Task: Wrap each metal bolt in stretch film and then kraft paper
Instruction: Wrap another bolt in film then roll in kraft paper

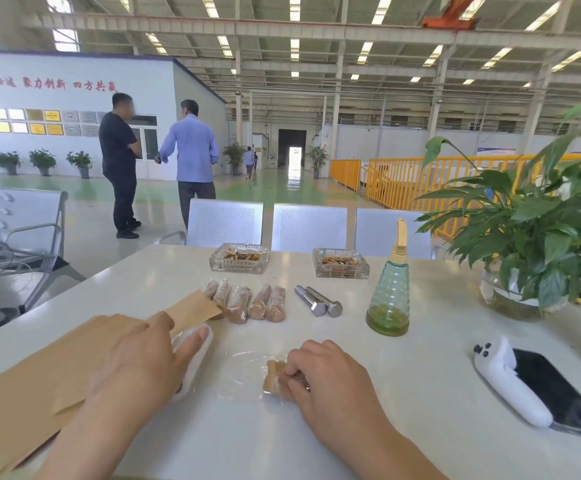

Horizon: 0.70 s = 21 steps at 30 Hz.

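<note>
While pinching a paper-wrapped bolt [277,377] on stretch film [244,375] with right hand [330,379], resting left hand [143,358], fingers straight, flat over kraft paper [22,386]; two bare bolts [318,301] well beyond.

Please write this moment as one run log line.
right hand: grips wrapped bolt | left hand: flat on stretch film | bare bolts: two

White table [403,393] bears, around the green spray bottle [388,299]: two bare bolts [318,301] left, five wrapped bolts [247,301] farther left, two glass ashtrays [340,263] behind, phone [555,389] right-front, kraft paper sheets [32,382] far left-front.
</note>
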Motion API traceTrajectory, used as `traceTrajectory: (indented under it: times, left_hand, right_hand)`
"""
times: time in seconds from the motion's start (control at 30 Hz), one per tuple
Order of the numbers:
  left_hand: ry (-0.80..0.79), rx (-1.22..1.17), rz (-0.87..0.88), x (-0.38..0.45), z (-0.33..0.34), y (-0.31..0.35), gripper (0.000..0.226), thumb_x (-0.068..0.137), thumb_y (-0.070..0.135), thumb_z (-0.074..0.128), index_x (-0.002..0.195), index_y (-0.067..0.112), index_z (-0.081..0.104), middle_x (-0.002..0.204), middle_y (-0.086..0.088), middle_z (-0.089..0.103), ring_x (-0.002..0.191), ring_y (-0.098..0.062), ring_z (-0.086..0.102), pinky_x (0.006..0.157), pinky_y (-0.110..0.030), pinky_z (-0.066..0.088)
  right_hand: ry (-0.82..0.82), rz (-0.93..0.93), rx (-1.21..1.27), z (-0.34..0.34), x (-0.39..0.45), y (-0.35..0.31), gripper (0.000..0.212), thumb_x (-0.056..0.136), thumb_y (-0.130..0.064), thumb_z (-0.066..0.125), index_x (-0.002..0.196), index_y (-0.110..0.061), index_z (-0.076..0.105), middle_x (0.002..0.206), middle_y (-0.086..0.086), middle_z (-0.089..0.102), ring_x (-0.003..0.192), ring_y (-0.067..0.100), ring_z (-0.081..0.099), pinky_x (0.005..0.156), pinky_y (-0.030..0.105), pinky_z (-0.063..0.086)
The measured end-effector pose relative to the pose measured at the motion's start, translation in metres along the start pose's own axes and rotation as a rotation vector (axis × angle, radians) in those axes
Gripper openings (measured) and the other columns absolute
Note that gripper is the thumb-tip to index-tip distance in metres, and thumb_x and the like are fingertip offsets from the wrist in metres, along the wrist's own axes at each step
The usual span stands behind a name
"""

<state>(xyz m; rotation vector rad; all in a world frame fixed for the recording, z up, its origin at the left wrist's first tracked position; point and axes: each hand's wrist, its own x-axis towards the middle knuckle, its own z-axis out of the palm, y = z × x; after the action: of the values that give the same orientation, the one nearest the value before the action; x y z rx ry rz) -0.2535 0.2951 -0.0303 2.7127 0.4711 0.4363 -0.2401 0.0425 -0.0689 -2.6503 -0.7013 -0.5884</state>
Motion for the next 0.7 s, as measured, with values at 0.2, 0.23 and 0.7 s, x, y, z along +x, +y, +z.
traceTrajectory:
  times: [0.2,0.23,0.7]
  left_hand:
    - [-0.198,-0.018,-0.023,0.026,0.0,-0.006,0.058,0.104,0.062,0.019,0.093,0.023,0.06,0.07,0.007,0.075,0.092,-0.017,0.058,0.082,-0.029,0.04]
    - [-0.197,-0.052,-0.035,0.028,0.001,-0.007,0.065,0.102,0.065,0.012,0.097,0.024,0.062,0.081,0.008,0.076,0.099,-0.02,0.058,0.082,-0.03,0.037]
    - [0.042,-0.052,0.026,0.052,-0.003,-0.03,0.06,0.1,0.06,0.032,0.091,0.017,0.073,0.09,-0.004,0.073,0.088,-0.024,0.063,0.084,-0.038,0.049]
  right_hand:
    - [0.02,0.011,0.037,0.002,0.0,0.001,0.007,0.096,-0.027,0.054,0.097,-0.032,0.059,0.101,-0.014,0.056,0.096,0.008,0.046,0.075,0.027,0.04]
    - [0.019,0.011,0.033,0.002,0.0,0.001,0.007,0.096,-0.028,0.053,0.097,-0.033,0.059,0.102,-0.014,0.056,0.096,0.008,0.045,0.075,0.026,0.04]
    - [0.022,0.025,0.048,0.005,0.0,0.002,0.008,0.096,-0.028,0.054,0.096,-0.034,0.059,0.1,-0.015,0.056,0.095,0.009,0.045,0.076,0.026,0.039]
